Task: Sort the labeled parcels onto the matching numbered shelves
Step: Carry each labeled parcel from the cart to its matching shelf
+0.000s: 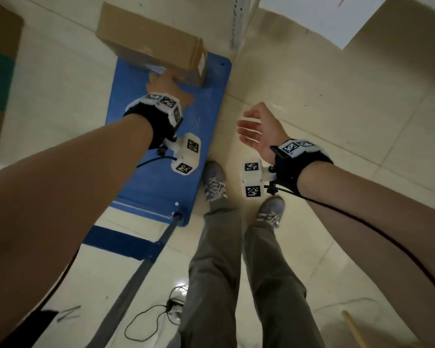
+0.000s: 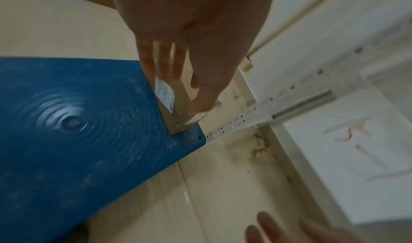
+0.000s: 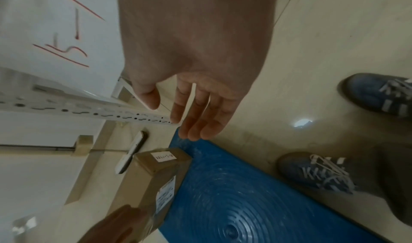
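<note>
A brown cardboard parcel [image 1: 151,43] with white labels lies at the far end of a blue cart platform [image 1: 161,151]. My left hand [image 1: 162,77] reaches forward and touches the parcel's near side. In the left wrist view the left hand [image 2: 185,91] has straight fingers on the labelled face of the parcel [image 2: 176,109], with the thumb on the adjoining face. My right hand [image 1: 246,124] hangs open over the floor to the right of the cart and holds nothing. The right wrist view shows the right hand [image 3: 178,120] above the parcel [image 3: 156,172].
A white perforated shelf upright [image 1: 236,23] stands just beyond the cart's far right corner. A white sheet with red handwriting [image 3: 67,40] hangs on the shelf. The cart handle [image 1: 146,259] slants toward me. My feet [image 1: 215,182] stand right of the cart. Another cardboard box [image 1: 0,71] is at far left.
</note>
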`<state>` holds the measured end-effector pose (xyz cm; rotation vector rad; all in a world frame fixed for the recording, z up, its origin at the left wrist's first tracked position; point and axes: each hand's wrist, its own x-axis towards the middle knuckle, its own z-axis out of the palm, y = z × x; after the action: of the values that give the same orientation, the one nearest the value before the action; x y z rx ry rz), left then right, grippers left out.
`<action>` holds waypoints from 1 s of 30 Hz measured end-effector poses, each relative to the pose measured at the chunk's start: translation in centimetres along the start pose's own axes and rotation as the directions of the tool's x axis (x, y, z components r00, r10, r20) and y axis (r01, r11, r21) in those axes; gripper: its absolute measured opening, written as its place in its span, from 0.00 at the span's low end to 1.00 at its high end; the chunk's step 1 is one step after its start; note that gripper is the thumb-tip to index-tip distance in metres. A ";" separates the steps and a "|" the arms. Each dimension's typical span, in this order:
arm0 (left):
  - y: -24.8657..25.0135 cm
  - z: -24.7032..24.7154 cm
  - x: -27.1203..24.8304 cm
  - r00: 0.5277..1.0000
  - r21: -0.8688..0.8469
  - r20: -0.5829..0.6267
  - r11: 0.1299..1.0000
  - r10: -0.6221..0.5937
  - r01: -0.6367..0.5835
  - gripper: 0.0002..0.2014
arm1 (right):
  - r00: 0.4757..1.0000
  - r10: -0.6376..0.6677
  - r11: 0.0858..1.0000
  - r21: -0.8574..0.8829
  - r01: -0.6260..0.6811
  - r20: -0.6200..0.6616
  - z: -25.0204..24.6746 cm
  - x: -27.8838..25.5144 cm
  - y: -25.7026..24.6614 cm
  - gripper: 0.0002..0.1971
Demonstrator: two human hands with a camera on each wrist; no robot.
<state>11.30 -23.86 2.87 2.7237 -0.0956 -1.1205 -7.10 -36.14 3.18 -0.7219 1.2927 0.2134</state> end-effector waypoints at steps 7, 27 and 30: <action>2.3 1.8 7.1 0.934 0.562 -0.006 0.773 0.358 -0.293 0.39 | 0.999 0.028 0.999 0.031 -0.029 0.031 0.0 6.0 1.2 0.11; 0.8 1.9 7.7 0.854 0.597 -0.126 0.726 0.504 -0.340 0.34 | 0.993 0.122 0.972 0.202 -0.120 0.003 -3.3 5.5 4.8 0.10; 0.8 2.0 4.8 0.829 0.487 -0.163 0.774 0.535 -0.404 0.38 | 0.995 0.101 0.974 0.204 -0.098 -0.006 -3.2 3.4 3.5 0.09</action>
<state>13.35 -25.55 -1.70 2.9312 -1.0512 -0.5846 -10.55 -36.20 -1.55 -0.4862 1.3457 0.1535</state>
